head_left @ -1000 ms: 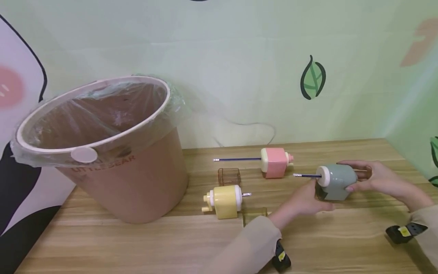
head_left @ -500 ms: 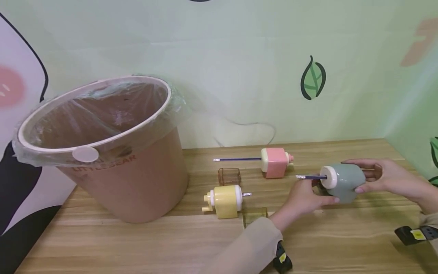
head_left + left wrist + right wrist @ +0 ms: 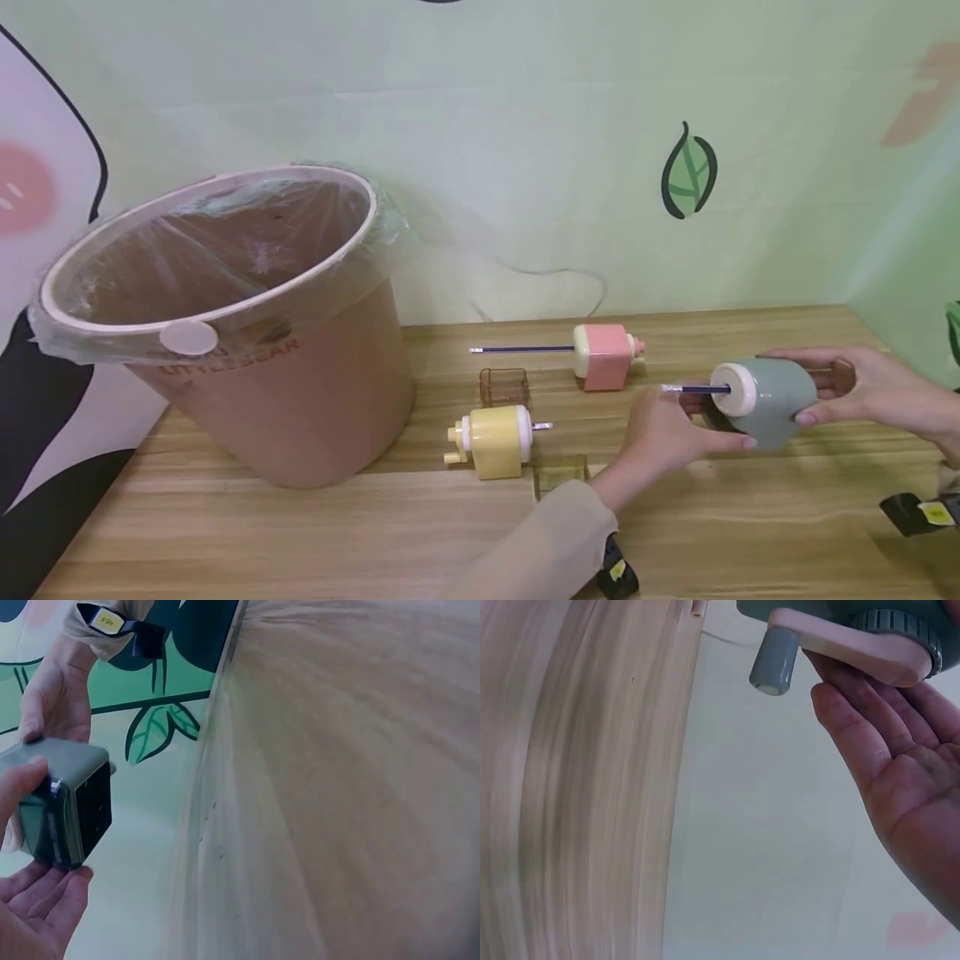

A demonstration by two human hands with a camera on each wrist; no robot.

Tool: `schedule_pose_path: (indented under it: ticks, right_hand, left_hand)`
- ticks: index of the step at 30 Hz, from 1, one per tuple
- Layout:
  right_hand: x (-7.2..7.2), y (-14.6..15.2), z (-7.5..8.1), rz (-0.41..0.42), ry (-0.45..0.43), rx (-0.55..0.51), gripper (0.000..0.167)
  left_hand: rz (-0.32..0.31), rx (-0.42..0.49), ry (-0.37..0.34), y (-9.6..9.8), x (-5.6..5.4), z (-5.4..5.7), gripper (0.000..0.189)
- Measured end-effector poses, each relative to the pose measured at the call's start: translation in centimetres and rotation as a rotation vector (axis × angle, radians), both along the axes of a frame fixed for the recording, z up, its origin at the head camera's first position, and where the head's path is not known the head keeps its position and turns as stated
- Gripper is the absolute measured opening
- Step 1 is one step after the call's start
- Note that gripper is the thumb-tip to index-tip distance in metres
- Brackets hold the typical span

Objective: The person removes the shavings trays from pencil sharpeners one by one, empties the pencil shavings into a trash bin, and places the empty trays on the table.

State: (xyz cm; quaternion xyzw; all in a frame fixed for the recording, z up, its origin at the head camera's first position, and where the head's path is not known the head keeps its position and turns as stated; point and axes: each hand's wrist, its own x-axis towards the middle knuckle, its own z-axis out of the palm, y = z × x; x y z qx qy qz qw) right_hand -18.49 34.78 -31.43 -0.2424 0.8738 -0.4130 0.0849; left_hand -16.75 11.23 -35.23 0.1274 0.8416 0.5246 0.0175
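A grey-green pencil sharpener (image 3: 780, 400) is held between both hands at the right of the head view, lying with its white front to the left. From that front sticks a dark blue pencil (image 3: 697, 389). My left hand (image 3: 663, 429) grips the sharpener's lower left, its thumb along the near side; in the left wrist view its fingers lie under the dark translucent bin (image 3: 52, 829). My right hand (image 3: 862, 390) holds the body from the right, with thumb in front and fingers behind. In the right wrist view the crank handle (image 3: 847, 645) hangs beside the fingers.
Left of the hands lie a pink sharpener (image 3: 609, 358) with a long pencil, a yellow sharpener (image 3: 497, 442), and two translucent trays, one brown (image 3: 504, 387) and one yellowish (image 3: 561, 472). A large lined trash can (image 3: 315, 408) fills the left. A wall (image 3: 525, 183) stands behind.
Both hands have carried the grey-green sharpener a little to the right, and its white front has turned more toward the camera. The other sharpeners and trays stay put.
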Motion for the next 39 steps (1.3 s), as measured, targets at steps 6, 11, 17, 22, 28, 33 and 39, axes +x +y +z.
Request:
schedule_pose_path:
  ticks: [6,11,17,22,28,33,39]
  right_hand:
    - [0.0,0.0,0.3,0.055,0.033,0.004,0.063]
    - [-0.1,-0.1,0.3,0.038,0.029,0.021,0.062]
    - [-0.2,0.2,0.3,0.040,0.009,0.016,0.062]
    - [-0.3,0.9,0.4,-0.036,-0.095,0.026,0.064]
    - [-0.3,0.7,0.5,-0.064,-0.082,0.058,0.063]
    - [-0.4,0.9,0.2,-0.084,-0.072,0.061,0.064]
    - [-0.7,1.1,-0.5,-0.081,-0.057,0.032,0.064]
  left_hand:
    - [-0.022,0.021,0.013,-0.4,0.0,0.0,0.040]
    - [-0.019,0.019,0.038,-0.6,0.0,-0.2,0.040]
    - [-0.034,0.057,0.004,-1.0,-0.1,-0.1,0.044]
    - [-0.050,0.115,-0.028,-1.7,-0.2,0.0,0.051]
    - [-0.061,0.138,-0.059,-2.2,-0.2,0.1,0.053]
    - [-0.059,0.140,-0.089,-2.6,-0.2,0.1,0.057]
    - [-0.024,0.069,-0.091,-3.3,-0.2,0.4,0.061]
